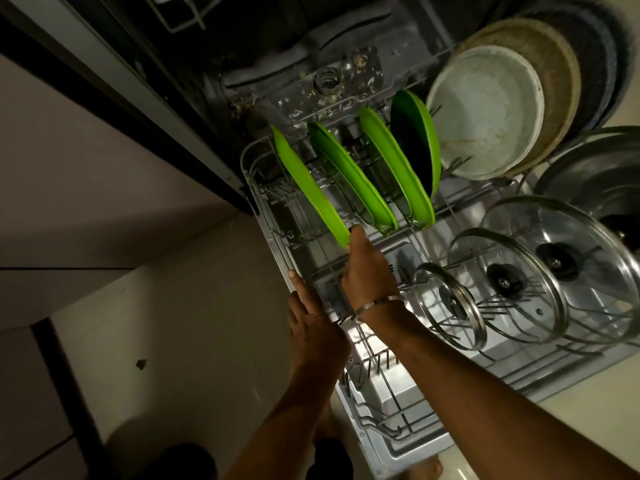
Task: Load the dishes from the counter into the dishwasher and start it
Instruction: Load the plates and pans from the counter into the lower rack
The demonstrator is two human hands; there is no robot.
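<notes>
The dishwasher's lower rack (255,202) is pulled out over the open door. Several green plates stand on edge in its tines. My right hand (367,268) pinches the near edge of the leftmost green plate (308,188), thumb on top and fingers hidden behind it. To the right of that plate stand three more green plates (349,178). My left hand (311,323) rests with straight fingers along the rack's left rim, just below and left of my right hand. A metal bangle sits on my right wrist.
Three glass lids (512,282) with black knobs stand in the rack's right half. A white round dish (485,112), a woven tray (550,67) and a steel pan (595,171) lean at the far right. Food scraps litter the tub floor (346,84). Tiled floor (173,341) lies left.
</notes>
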